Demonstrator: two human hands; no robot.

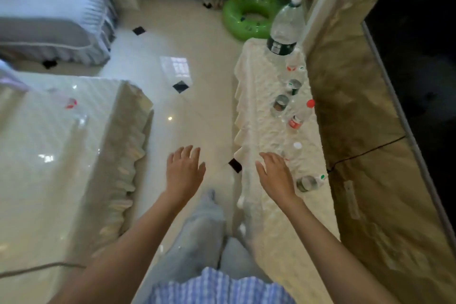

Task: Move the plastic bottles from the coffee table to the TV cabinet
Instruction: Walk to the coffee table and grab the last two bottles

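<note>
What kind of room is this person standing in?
Most likely a home living room: a cloth-covered coffee table, a sofa, and a TV cabinet holding plastic bottles below a dark screen.

A large clear plastic bottle with a dark green label and green cap [283, 27] stands upright at the 12 o'clock end of the white-draped TV cabinet [256, 96]; smaller clear bottles trail toward 6 o'clock, including a red-capped bottle [299, 116] and a green-capped bottle lying flat [310, 182]. On the glossy cream coffee table [49, 155] at 9 o'clock lies a blurred clear bottle with a red label [71, 103]
</note>
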